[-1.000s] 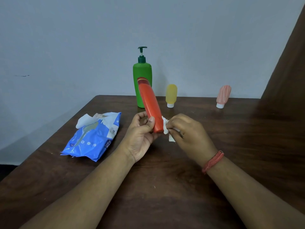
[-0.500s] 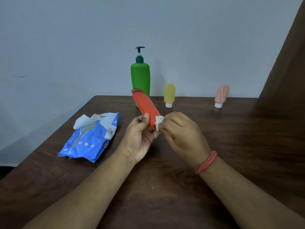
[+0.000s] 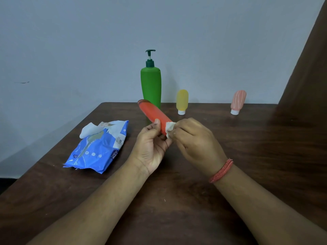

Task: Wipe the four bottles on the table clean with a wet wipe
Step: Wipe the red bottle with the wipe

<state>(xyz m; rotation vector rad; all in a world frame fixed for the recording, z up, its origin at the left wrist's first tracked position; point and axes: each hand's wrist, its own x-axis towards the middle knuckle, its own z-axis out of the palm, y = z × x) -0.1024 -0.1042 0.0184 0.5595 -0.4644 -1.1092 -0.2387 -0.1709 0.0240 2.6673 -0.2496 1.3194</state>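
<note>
My left hand (image 3: 150,145) grips the lower end of an orange-red bottle (image 3: 153,114), which leans away from me and to the left above the table. My right hand (image 3: 196,144) pinches a crumpled white wet wipe (image 3: 169,127) against the bottle's right side, close to my left thumb. A tall green pump bottle (image 3: 151,85) stands upright at the table's far edge, partly behind the orange one. A small yellow bottle (image 3: 182,101) stands cap-down to its right. A pink striped bottle (image 3: 238,101) stands cap-down further right.
A blue wet-wipe pack (image 3: 99,149) lies on the dark wooden table (image 3: 177,200) to the left of my hands, a white wipe poking from its open top. A plain wall rises behind the table. A dark brown panel (image 3: 306,71) stands at the far right.
The orange bottle has tilted down and further left, from nearly upright to a low slant. My right hand with the wipe has shifted up along the bottle's side.
</note>
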